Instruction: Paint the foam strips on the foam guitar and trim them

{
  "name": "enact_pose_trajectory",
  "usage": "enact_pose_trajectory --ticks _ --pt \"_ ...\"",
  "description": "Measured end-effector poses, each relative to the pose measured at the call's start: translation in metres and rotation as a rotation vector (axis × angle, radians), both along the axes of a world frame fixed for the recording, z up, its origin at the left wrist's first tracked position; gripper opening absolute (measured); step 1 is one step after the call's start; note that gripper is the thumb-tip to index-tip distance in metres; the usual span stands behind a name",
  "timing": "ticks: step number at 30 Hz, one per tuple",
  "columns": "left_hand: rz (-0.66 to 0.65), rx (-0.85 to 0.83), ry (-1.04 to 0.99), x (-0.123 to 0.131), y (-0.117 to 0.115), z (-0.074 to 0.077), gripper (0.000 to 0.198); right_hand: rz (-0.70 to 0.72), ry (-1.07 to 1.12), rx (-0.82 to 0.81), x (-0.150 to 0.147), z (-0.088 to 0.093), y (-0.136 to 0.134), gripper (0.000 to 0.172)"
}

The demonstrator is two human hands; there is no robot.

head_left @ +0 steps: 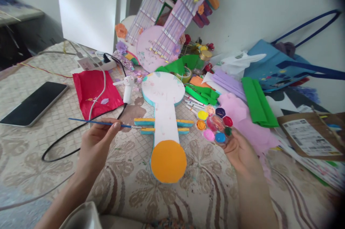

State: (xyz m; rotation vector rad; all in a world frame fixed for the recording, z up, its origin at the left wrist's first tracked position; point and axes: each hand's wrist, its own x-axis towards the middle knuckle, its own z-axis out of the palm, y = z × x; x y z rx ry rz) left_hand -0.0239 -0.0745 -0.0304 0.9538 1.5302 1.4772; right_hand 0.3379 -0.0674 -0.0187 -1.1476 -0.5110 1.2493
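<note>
Pinched in my left hand (98, 143) is a thin blue paintbrush (126, 126), its tip at the left end of a yellow-orange peg on a guitar-shaped cutout (165, 121). The cutout lies flat, with a white body and neck, blue edges, an orange round end (168, 161) and yellow-topped pegs on both sides. My right hand (238, 150) grips a flower-shaped paint palette (215, 124) by its lower right edge, to the right of the cutout. Several colours fill its round wells, and the middle holds a smeared reddish mix.
Decorated guitar shapes (161, 35) lean at the back. A white glue gun (128, 90) with a black cable, red paper (95, 92) and a phone (33, 103) lie left. Green felt (258, 101), pink paper (237, 114), a blue bag (269, 64) and a brown parcel (309, 135) crowd the right.
</note>
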Motion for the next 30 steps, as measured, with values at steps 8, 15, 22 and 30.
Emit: enact_pose_trajectory --ticks 8,15,22,30 --pt "0.0 0.025 -0.02 -0.003 -0.004 -0.002 0.017 0.017 0.005 -0.002 -0.001 0.001 -0.001 0.005" --pt "0.028 0.014 -0.029 -0.006 -0.01 -0.004 0.019 0.01 0.033 -0.016 -0.001 0.0 -0.002 0.004" --pt "0.032 -0.006 0.003 -0.006 -0.016 -0.002 0.019 0.04 0.023 -0.023 -0.003 0.0 -0.004 0.005" --pt "0.04 -0.003 0.036 -0.006 -0.024 -0.003 0.019 0.045 -0.009 -0.054 -0.003 -0.009 -0.016 0.019"
